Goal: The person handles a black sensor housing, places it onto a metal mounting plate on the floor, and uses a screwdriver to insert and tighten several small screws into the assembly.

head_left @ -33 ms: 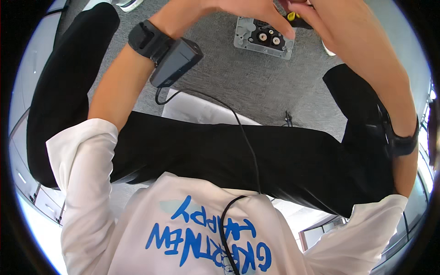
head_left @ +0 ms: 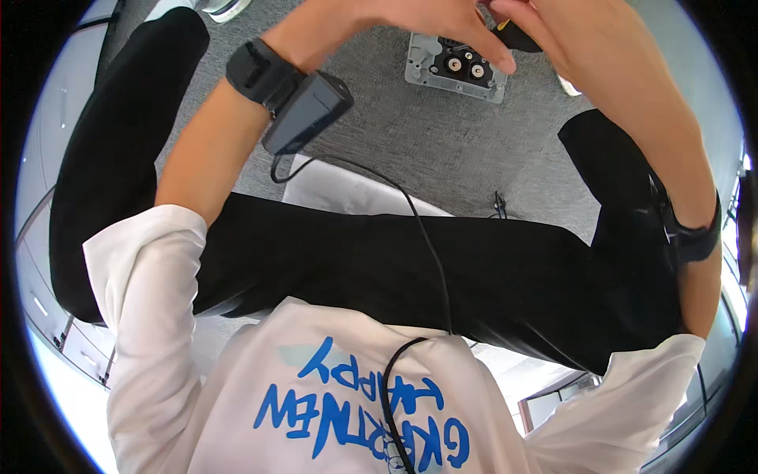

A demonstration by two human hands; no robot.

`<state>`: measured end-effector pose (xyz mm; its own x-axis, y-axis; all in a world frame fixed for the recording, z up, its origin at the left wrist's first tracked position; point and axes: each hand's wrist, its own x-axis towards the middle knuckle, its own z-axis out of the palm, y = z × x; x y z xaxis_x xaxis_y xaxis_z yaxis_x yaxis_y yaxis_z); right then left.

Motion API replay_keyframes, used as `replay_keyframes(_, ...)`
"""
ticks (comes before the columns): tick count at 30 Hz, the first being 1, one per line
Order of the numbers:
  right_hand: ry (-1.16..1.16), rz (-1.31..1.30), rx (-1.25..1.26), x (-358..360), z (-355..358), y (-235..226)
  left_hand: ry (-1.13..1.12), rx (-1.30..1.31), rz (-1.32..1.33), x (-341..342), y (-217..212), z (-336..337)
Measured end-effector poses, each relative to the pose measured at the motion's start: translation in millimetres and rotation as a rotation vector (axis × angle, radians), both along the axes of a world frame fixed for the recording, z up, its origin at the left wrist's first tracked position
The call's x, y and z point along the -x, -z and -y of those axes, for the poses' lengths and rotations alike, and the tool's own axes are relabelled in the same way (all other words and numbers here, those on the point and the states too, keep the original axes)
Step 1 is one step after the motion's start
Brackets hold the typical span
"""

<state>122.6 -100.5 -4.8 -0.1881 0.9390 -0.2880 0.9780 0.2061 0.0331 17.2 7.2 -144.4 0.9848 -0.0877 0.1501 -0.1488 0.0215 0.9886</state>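
Observation:
A grey rectangular mechanism housing point(head_left: 495, 88) lies on the grey surface at the top, with two black round parts and pale centres showing in it. Over its far side reaches my left hand point(head_left: 430, 17), its thumb stretched out along the right part; the other fingers are mostly cut off by the upper edge. My right hand point(head_left: 564, 28) is closed on a black tool handle with a bit of yellow point(head_left: 517, 37), just right of the housing. The working end of that tool is hidden, so its kind cannot be made out.
A dark box point(head_left: 309, 112) is strapped to my left wrist, and its black cable point(head_left: 422, 229) runs down across my lap. My black-trousered legs point(head_left: 379, 268) flank the grey surface point(head_left: 442, 150). A small black plug-like item point(head_left: 499, 205) and a white sheet point(head_left: 339, 189) lie near my lap.
The tool handle has turned in my right hand, so less of its yellow shows. My left thumb has shifted slightly to the right. The housing stays nearly in place.

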Motion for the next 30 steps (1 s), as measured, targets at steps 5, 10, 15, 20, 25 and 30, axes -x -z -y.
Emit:
replay_keyframes(5,0.036,-0.068,0.108,-15,8,7,-0.12,0.089,-0.115,-7,18,-1)
replay_keyframes(10,0.06,-0.163,-0.279,-6,21,13,-0.091,0.111,-0.088,-11,30,-18)
replay_keyframes(15,-0.083,-0.163,-0.001,-43,3,2,0.08,0.123,-0.195,-6,4,-11)
replay_keyframes(20,-0.111,0.0,0.088,-39,5,-12,0.013,-0.029,-0.056,-13,3,-3)
replay_keyframes(25,-0.218,-0.374,0.016,-52,5,4,0.04,0.098,-0.223,0,9,-12)
replay_keyframes(30,-0.176,-0.377,-0.105,-69,18,18,0.172,0.129,-0.206,-4,3,-11)
